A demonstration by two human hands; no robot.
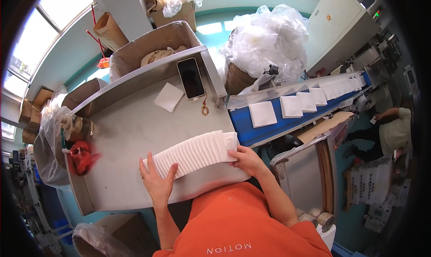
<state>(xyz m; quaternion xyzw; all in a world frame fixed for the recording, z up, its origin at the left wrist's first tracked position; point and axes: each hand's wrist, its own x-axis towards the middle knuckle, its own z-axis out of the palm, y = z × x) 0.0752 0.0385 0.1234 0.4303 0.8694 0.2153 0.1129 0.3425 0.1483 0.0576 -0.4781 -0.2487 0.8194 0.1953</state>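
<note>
A long, overlapping row of folded white paper napkins (193, 153) lies fanned out on the grey metal work table (121, 131), close to my body. My left hand (158, 178) holds the row's left end, thumb on the near side and fingers around the far side. At the opposite end, my right hand (244, 160) pinches the edge of the last napkins between thumb and fingers. One more folded napkin (169, 97) lies apart, farther back on the table. Beside it rests a phone (191, 78) with a beaded charm.
To the right, a blue conveyor belt (244, 126) carries several folded napkins (292, 107). A red plastic bag (81, 157) sits at the table's left edge. Behind stand a large carton (157, 39) and a heap of clear plastic (267, 41). A person (395, 131) is at the far right.
</note>
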